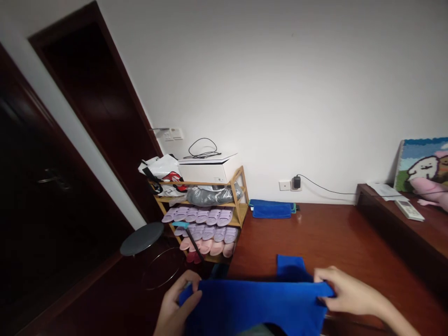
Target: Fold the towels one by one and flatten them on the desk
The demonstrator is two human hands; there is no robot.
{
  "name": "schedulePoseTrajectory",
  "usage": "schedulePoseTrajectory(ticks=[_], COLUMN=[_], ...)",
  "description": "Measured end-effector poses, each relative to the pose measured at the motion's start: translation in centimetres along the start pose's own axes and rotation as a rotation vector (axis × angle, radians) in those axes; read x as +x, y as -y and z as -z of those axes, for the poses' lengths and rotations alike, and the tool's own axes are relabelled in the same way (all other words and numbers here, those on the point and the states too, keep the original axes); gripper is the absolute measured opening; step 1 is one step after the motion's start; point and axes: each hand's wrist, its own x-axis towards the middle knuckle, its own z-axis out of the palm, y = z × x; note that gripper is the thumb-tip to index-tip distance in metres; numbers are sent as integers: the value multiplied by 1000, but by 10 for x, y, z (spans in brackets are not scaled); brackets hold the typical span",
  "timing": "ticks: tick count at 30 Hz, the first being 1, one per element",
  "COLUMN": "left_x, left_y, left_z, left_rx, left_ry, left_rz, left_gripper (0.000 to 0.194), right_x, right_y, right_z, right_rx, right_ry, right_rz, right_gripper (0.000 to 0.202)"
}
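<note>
A blue cloth (252, 298) is stretched between my two hands at the lower edge of the view, its top edge nearly straight. My left hand (182, 301) pinches its left corner between thumb and fingers. At the opposite corner, my right hand (338, 291) grips the fabric the same way. A dark curved gap shows low in the cloth, and its bottom is cut off by the frame. Just behind it, a smaller piece of blue fabric (290, 267) lies on the reddish-brown table (325, 233); whether the two are joined I cannot tell.
Folded blue cloths (271, 210) lie at the table's far left corner. Left of it stands a wooden rack (240, 205) of purple and pink slippers, a white box (206, 170) on top. A round stool (142, 237) is further left. A remote (409, 210) rests on the raised right ledge.
</note>
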Motion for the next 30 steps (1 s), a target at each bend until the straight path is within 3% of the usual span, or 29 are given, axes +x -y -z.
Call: schedulePoseTrajectory(ticks=[3, 6, 9, 13, 17, 19, 22, 25, 28, 30], left_x=[11, 29, 51, 79, 120, 149, 193, 223, 232, 229], left_y=[-8, -2, 19, 44, 41, 32, 21, 16, 30, 54], left_z=[10, 16, 12, -6, -34, -50, -73, -85, -83, -77], left_rx=[57, 153, 334, 474, 614, 664, 698, 746, 797, 828], left_ry=[-107, -147, -31, 135, 370, 409, 343, 187, 12, -56], left_rz=[-154, -253, -267, -279, -303, -361, -517, -685, -778, -802], left_gripper=[42, 37, 33, 31, 24, 28, 35, 36, 37, 37], right_x=[-41, -71, -96, -120, -109, -93, -69, -56, -53, -53], right_y=[-9, -36, -76, -125, -155, -166, -181, -190, -194, -201], right_z=[34, 50, 54, 66, 108, 138, 181, 204, 200, 182], right_rx=[40, 53, 115, 140, -5, -96, -291, -606, -807, -806], right_ry=[-97, -102, -103, -124, -154, -158, -269, -516, -779, -877], right_rz=[-83, -208, -297, -349, -302, -261, -202, -171, -199, -208], right_gripper=[10, 21, 37, 44, 31, 26, 24, 24, 29, 34])
